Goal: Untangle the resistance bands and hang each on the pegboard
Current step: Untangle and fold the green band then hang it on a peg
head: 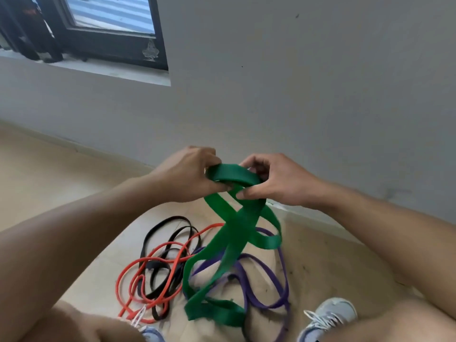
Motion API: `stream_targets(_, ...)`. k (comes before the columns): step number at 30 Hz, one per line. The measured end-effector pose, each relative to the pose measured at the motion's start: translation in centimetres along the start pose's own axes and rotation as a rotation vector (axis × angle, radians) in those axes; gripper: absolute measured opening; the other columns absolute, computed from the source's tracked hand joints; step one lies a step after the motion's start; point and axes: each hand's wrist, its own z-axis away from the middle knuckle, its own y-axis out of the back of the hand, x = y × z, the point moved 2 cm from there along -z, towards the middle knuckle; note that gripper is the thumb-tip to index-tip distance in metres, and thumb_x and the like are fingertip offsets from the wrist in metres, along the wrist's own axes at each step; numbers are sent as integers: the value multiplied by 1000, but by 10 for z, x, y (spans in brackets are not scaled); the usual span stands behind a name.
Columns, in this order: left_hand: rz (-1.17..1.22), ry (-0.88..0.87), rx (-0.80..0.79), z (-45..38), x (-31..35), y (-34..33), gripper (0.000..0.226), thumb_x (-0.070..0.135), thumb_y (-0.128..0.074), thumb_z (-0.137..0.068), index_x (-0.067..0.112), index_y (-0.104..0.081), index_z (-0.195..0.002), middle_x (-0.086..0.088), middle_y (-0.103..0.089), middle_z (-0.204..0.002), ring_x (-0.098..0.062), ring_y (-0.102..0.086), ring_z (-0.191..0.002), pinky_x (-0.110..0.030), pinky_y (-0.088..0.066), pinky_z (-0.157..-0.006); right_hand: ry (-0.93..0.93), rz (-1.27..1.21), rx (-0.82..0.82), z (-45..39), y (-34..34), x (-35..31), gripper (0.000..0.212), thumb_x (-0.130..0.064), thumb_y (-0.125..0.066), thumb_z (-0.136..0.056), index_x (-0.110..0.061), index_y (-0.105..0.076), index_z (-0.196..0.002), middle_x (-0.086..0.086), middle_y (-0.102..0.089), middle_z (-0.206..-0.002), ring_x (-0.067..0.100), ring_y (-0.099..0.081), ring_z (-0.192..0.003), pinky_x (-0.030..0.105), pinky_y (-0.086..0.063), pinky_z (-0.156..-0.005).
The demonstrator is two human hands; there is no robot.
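Note:
A wide green resistance band (232, 238) hangs in twisted loops from both my hands down to the floor. My left hand (187, 176) pinches its top loop from the left, and my right hand (276, 181) grips the same loop from the right. On the floor below lie a purple band (269, 270), partly under the green one, and a thin red band (138, 272) tangled with a black band (167, 228). No pegboard is in view.
A grey wall (296, 82) rises just ahead, with a dark-framed window (111, 33) at the upper left. The floor (49, 169) is beige tile. My shoes (330, 314) and knees frame the bands at the bottom.

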Motion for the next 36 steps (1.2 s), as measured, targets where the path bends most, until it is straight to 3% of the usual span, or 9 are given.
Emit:
stream_targets(7, 269, 31, -61, 11, 2, -19, 48, 33, -83, -79, 25, -50, -112, 7, -70, -91, -14, -67, -82, -39, -55, -77, 37, 31, -67, 0, -7, 2, 26, -25, -91, -76, -24, -76, -97, 4, -76, -88, 22, -73, -82, 42, -60, -80)
stream_targets(10, 368, 55, -46, 9, 2, -14, 32, 25, -86, -78, 20, -64, -100, 1, -72, -80, -16, -65, -68, -43, -55, -69, 22, 53, -77, -4, -8, 7, 32, -31, -92, -74, -26, -73, -98, 2, -75, -90, 20, -73, -83, 46, -62, -83)
stream_targets(12, 444, 98, 1, 8, 3, -8, 28, 25, -89, -75, 16, -69, -93, -1, -72, -76, -12, -63, -64, -33, -52, -63, 3, 16, -84, -7, -11, 13, 38, -33, -92, -72, -25, -70, -102, 5, -75, -96, 22, -73, -89, 45, -62, -86)
stream_targets(17, 914, 183, 152, 11, 4, 3, 39, 23, -86, -68, 8, -61, -94, -9, -72, -85, -20, -68, -74, -33, -61, -76, -119, 43, -238, 1, -41, 32, 26, -30, -88, -81, -25, -73, -102, -5, -76, -103, 0, -69, -91, 15, -53, -80)
stream_targets(22, 1111, 236, 302, 13, -8, 11, 32, 19, -82, -69, 14, -58, -88, -2, -72, -83, -17, -68, -72, -31, -61, -79, -206, -53, -208, -1, -57, 54, 20, -30, -83, -85, -25, -71, -100, -1, -77, -102, 14, -73, -99, 40, -57, -100)
stream_targets(25, 1115, 322, 373, 16, -24, 18, 33, 25, -82, -69, 15, -59, -91, 3, -70, -80, -14, -67, -70, -31, -59, -83, -214, -185, -128, -5, -50, 45, 12, -16, -73, -94, -16, -64, -101, 13, -74, -103, 24, -74, -99, 44, -57, -101)
stream_targets(28, 1036, 397, 348, 23, -47, 25, 41, 31, -86, -67, 16, -61, -95, 3, -69, -82, -14, -66, -76, -37, -57, -91, -166, -292, 17, -5, -27, 28, 19, -15, -73, -93, -16, -64, -109, 7, -75, -95, 21, -76, -91, 41, -59, -96)
stream_targets(33, 696, 355, 39, 31, -44, 10, 71, 43, -91, -61, 24, -57, -121, -1, -72, -88, -16, -70, -81, -39, -56, -81, 17, -192, 165, 0, -2, -9, 30, -26, -78, -89, -27, -73, -119, -15, -74, -90, -1, -68, -83, 19, -53, -82)
stream_targets(36, 605, 267, -120, 27, -16, -5, 78, 55, -89, -61, 26, -55, -125, -5, -72, -98, -20, -73, -92, -44, -61, -86, 123, -123, 144, 3, -1, -30, 41, -18, -78, -90, -26, -70, -130, -13, -77, -107, -3, -71, -99, 12, -52, -89)
